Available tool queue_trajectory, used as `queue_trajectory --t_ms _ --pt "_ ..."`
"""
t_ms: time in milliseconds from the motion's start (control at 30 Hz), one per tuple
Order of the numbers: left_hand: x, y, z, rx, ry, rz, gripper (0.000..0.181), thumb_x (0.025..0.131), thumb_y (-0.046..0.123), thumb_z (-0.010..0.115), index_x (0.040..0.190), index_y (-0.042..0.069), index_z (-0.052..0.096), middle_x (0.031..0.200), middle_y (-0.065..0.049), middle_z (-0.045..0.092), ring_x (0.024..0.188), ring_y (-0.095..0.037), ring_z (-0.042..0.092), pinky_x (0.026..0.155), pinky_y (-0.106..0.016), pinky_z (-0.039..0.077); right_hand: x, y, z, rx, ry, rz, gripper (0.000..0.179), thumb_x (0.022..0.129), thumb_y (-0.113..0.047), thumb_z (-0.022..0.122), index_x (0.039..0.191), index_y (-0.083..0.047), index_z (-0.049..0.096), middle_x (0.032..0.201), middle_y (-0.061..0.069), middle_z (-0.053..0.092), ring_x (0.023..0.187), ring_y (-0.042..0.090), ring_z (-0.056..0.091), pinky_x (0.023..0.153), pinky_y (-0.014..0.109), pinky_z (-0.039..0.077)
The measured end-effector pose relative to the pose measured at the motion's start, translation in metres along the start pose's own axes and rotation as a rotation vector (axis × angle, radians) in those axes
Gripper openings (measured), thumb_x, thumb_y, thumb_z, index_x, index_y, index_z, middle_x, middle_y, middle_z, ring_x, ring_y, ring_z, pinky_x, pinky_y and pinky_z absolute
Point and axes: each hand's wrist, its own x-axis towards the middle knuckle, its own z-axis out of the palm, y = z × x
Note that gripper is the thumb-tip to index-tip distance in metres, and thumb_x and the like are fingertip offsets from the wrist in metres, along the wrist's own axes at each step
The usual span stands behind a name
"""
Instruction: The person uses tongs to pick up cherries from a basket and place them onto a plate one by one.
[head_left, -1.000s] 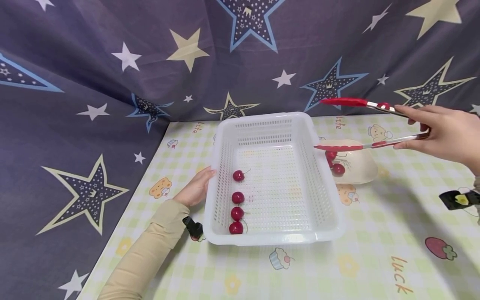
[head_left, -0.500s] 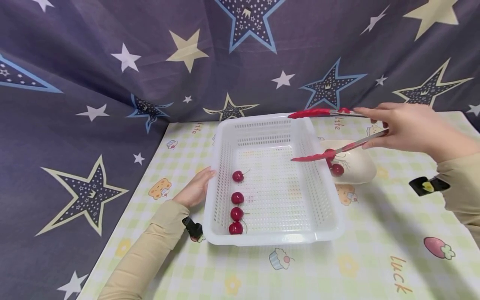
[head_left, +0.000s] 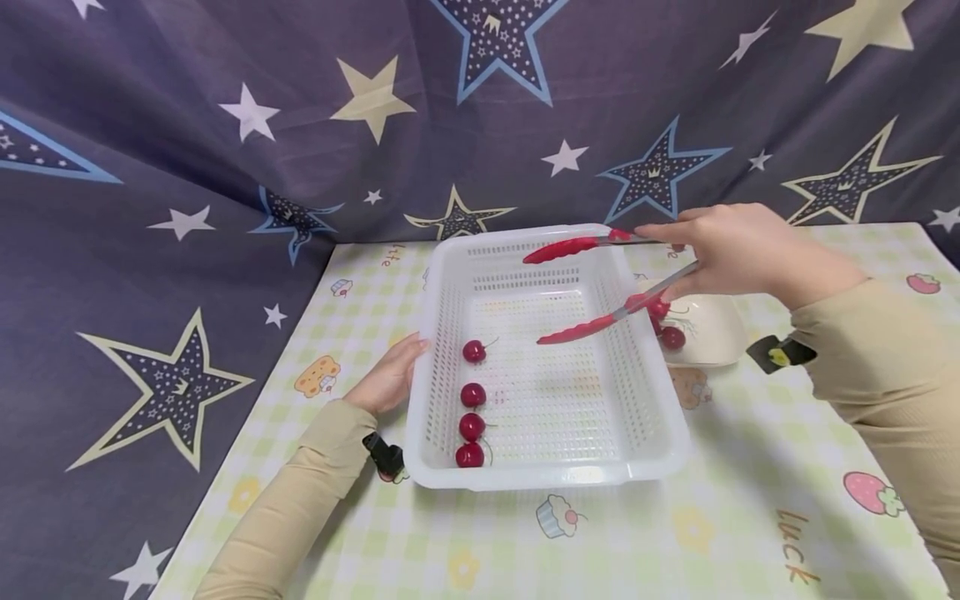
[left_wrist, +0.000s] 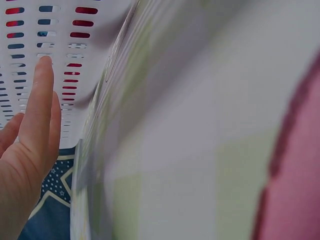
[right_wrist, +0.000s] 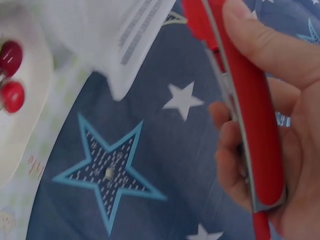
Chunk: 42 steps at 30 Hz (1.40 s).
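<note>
Main change over the past second: leftward travel of the right hand (head_left: 738, 250) and its red-tipped tongs (head_left: 577, 330), from about the right rim of the white basket (head_left: 532, 477) to a position over its interior. Firm grip by the right hand on the handle end; arms of the tongs spread wide, with nothing between the tips. Left hand (head_left: 386, 379) with fingers extended against the outer left wall, apparently for steadying; no shift there. Inside the basket, four cherries (head_left: 472, 395) in a loose line along the left side, all in the same places as before. Just beside the basket, to the right, a pale bowl (head_left: 720, 329) with further cherries (head_left: 672, 337), partly hidden; full count unclear. Likely meaning for the work: tips now nearer to the cherries in the basket than to those in the bowl, though with none yet grasped.
</note>
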Motion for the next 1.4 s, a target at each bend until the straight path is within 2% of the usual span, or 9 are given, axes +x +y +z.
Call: queue_trajectory --t_ms 167,300,400,533,667,933,1133,1200,1400 --pt "0.000 0.000 -0.001 0.004 0.009 0.001 0.059 0.101 0.027 0.034 0.149 -0.002 0.015 0.149 -0.030 0.025 0.137 -0.039 0.030 0.105 -0.032 0.042 0.016 -0.018 -0.003 0.017 -0.070 0.000 0.069 0.070 -0.035 0.081 0.132 -0.017 0.057 0.091 0.007 0.069 0.070 0.019 0.059 0.056 0.036 0.049" --pt "0.000 0.001 -0.001 0.005 0.000 0.010 0.059 0.102 0.027 0.034 0.149 -0.002 0.014 0.150 -0.030 0.024 0.137 -0.040 0.029 0.106 -0.032 0.041 0.027 -0.030 -0.001 0.013 -0.079 -0.012 0.069 0.070 -0.034 0.081 0.133 -0.017 0.057 0.092 0.008 0.068 0.074 0.020 0.060 0.059 0.038 0.050" --pt "0.000 0.000 0.000 0.000 -0.002 0.012 0.058 0.102 0.026 0.034 0.149 -0.001 0.015 0.150 -0.029 0.024 0.136 -0.036 0.033 0.105 -0.030 0.043 0.035 -0.038 0.002 0.011 -0.087 -0.026 0.069 0.071 -0.035 0.081 0.133 -0.018 0.056 0.094 0.009 0.068 0.080 0.022 0.061 0.063 0.041 0.052" --pt "0.000 0.000 -0.001 0.000 -0.002 0.013 0.059 0.102 0.028 0.035 0.149 -0.002 0.015 0.149 -0.030 0.025 0.135 -0.032 0.036 0.103 -0.028 0.044 0.046 -0.049 0.009 0.010 -0.102 -0.044 0.070 0.070 -0.036 0.082 0.133 -0.019 0.056 0.093 0.008 0.069 0.081 0.022 0.061 0.065 0.040 0.053" --pt "0.000 0.000 -0.001 0.006 0.002 0.022 0.060 0.102 0.028 0.035 0.149 -0.002 0.015 0.149 -0.030 0.024 0.135 -0.034 0.034 0.104 -0.028 0.044 0.054 -0.059 0.016 -0.003 -0.115 -0.054 0.071 0.070 -0.038 0.082 0.133 -0.019 0.056 0.093 0.007 0.069 0.079 0.022 0.060 0.066 0.037 0.052" --pt "0.001 0.000 0.000 0.015 0.025 0.008 0.058 0.101 0.026 0.033 0.149 -0.001 0.015 0.149 -0.029 0.025 0.133 -0.028 0.040 0.103 -0.028 0.044 0.065 -0.066 0.035 0.012 -0.075 -0.103 0.068 0.069 -0.039 0.083 0.129 -0.015 0.060 0.095 0.008 0.070 0.081 0.023 0.060 0.074 0.041 0.054" --pt "0.001 0.000 0.000 0.015 0.036 0.008 0.057 0.101 0.025 0.032 0.149 -0.002 0.016 0.148 -0.030 0.026 0.126 -0.020 0.047 0.102 -0.027 0.045 0.068 -0.069 0.045 0.016 -0.072 -0.126 0.067 0.069 -0.041 0.082 0.128 -0.016 0.061 0.088 0.006 0.071 0.074 0.022 0.059 0.066 0.039 0.052" --pt "0.001 -0.001 0.000 0.015 0.034 0.006 0.057 0.101 0.026 0.032 0.149 -0.002 0.016 0.148 -0.030 0.026 0.128 -0.021 0.045 0.103 -0.027 0.044 0.069 -0.070 0.047 0.030 -0.082 -0.123 0.067 0.070 -0.041 0.081 0.128 -0.015 0.061 0.090 0.006 0.072 0.075 0.022 0.061 0.067 0.038 0.053" --pt "0.000 0.000 0.000 0.037 0.029 0.008 0.058 0.102 0.027 0.031 0.149 -0.002 0.014 0.149 -0.029 0.025 0.134 -0.031 0.037 0.104 -0.028 0.043 0.070 -0.072 0.051 0.082 -0.100 -0.105 0.069 0.069 -0.039 0.082 0.129 -0.012 0.060 0.105 0.009 0.072 0.090 0.025 0.065 0.082 0.041 0.054"
